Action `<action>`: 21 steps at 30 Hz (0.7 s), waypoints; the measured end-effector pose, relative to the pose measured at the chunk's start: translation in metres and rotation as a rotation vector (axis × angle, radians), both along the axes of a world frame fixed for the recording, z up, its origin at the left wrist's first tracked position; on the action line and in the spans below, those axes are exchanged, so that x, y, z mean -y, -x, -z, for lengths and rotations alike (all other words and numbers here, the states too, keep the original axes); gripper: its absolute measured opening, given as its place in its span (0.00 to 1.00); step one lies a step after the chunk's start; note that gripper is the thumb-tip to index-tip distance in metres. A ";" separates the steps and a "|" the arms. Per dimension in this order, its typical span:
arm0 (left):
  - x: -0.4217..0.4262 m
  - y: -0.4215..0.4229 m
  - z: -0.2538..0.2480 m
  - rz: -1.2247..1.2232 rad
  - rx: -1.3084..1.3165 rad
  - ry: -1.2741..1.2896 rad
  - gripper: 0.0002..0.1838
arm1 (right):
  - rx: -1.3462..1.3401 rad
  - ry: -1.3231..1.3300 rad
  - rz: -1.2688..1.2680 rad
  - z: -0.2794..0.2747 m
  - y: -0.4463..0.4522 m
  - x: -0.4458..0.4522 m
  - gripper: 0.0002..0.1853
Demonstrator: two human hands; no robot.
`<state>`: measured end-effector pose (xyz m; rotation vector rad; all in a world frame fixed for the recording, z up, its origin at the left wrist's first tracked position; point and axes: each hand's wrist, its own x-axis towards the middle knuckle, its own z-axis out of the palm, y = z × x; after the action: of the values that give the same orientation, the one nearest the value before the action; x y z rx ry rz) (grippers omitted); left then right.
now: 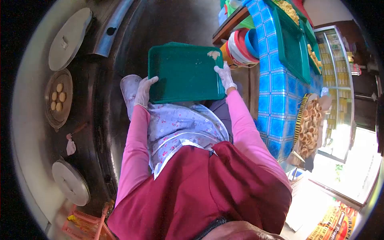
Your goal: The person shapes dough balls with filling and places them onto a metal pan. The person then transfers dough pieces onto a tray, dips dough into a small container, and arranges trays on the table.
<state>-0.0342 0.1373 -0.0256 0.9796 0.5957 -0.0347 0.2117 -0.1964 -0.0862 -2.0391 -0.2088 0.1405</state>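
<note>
A green tray point(186, 78) is held level in front of my lap, gripped by both sides. My left hand point(145, 91), in a thin whitish glove, is closed on its left edge near the lower corner. At the opposite edge my right hand point(225, 77), gloved the same way, grips the rim with the thumb on top. Near the tray's upper right corner lies a pale smear of dough or flour point(214, 55), with a few crumbs beside it. A second tray edge seems to show just behind the far rim.
To the left, a dark stove top bears a round pan point(50, 104) with several small round cakes and two metal lids point(70, 40). The blue-tiled table point(270, 100) on the right holds green trays point(290, 44) and a basket point(301, 120) of brown pieces. Colourful buckets point(242, 46) stand beside it.
</note>
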 end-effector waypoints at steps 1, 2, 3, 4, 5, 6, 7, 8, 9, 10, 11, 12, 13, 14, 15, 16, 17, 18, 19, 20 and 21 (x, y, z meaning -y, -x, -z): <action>0.000 0.001 0.002 0.015 0.010 -0.030 0.20 | 0.165 0.206 0.154 -0.008 0.012 -0.009 0.35; 0.001 0.002 0.003 0.029 0.020 -0.058 0.20 | 0.342 0.381 0.119 -0.031 0.024 -0.015 0.30; 0.004 0.002 -0.005 -0.003 0.005 -0.084 0.19 | 0.521 0.556 0.080 -0.065 0.034 -0.023 0.26; 0.009 0.003 -0.022 -0.037 -0.010 -0.112 0.18 | 0.701 0.729 0.037 -0.079 0.038 -0.027 0.22; 0.014 0.005 -0.032 -0.070 -0.025 -0.139 0.17 | 0.645 0.717 -0.150 -0.071 0.034 -0.030 0.13; 0.014 0.009 -0.031 -0.050 0.053 -0.238 0.17 | 0.704 0.607 -0.379 -0.069 0.036 -0.035 0.12; 0.013 0.013 -0.029 -0.029 0.132 -0.336 0.17 | 0.774 0.561 -0.435 -0.055 0.034 -0.043 0.12; 0.013 0.013 -0.027 -0.017 0.173 -0.387 0.17 | 0.847 0.512 -0.493 -0.042 0.033 -0.053 0.13; 0.014 0.014 -0.026 -0.008 0.213 -0.438 0.16 | 0.849 0.571 -0.455 -0.040 0.035 -0.063 0.12; 0.015 0.012 -0.024 -0.014 0.211 -0.445 0.16 | 0.853 0.623 -0.422 -0.041 0.035 -0.077 0.12; 0.013 0.012 -0.022 -0.023 0.177 -0.411 0.16 | 0.858 0.671 -0.391 -0.044 0.035 -0.089 0.11; 0.012 0.011 -0.020 -0.032 0.143 -0.378 0.16 | 0.821 0.733 -0.456 -0.043 0.034 -0.096 0.10; 0.010 0.007 -0.017 -0.041 0.082 -0.299 0.16 | 0.784 0.797 -0.520 -0.043 0.032 -0.102 0.09; 0.010 0.004 -0.015 -0.048 0.022 -0.216 0.16 | 0.747 0.864 -0.583 -0.044 0.031 -0.106 0.08; 0.015 0.002 -0.030 -0.066 -0.045 -0.187 0.16 | 0.710 0.814 -0.571 -0.044 0.036 -0.104 0.07; 0.014 0.002 -0.023 -0.055 -0.050 -0.167 0.16 | 0.676 0.766 -0.562 -0.043 0.045 -0.099 0.06; 0.011 0.002 -0.012 -0.047 -0.051 -0.149 0.16 | 0.647 0.715 -0.552 -0.044 0.047 -0.099 0.06; 0.008 0.000 -0.012 -0.043 -0.049 -0.133 0.16 | 0.629 0.723 -0.536 -0.041 0.041 -0.104 0.06; 0.006 0.001 -0.011 -0.053 -0.044 -0.181 0.16 | 0.607 0.731 -0.521 -0.036 0.037 -0.107 0.06; 0.007 0.003 -0.010 -0.060 -0.045 -0.227 0.17 | 0.580 0.739 -0.506 -0.031 0.035 -0.110 0.06; 0.009 0.004 -0.011 -0.062 -0.045 -0.274 0.17 | 0.423 0.739 -0.494 -0.032 0.027 -0.125 0.07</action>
<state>-0.0384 0.1284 -0.0147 1.2272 0.6836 0.0817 0.1846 -0.0710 -0.0542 -2.6938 -1.0568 0.0950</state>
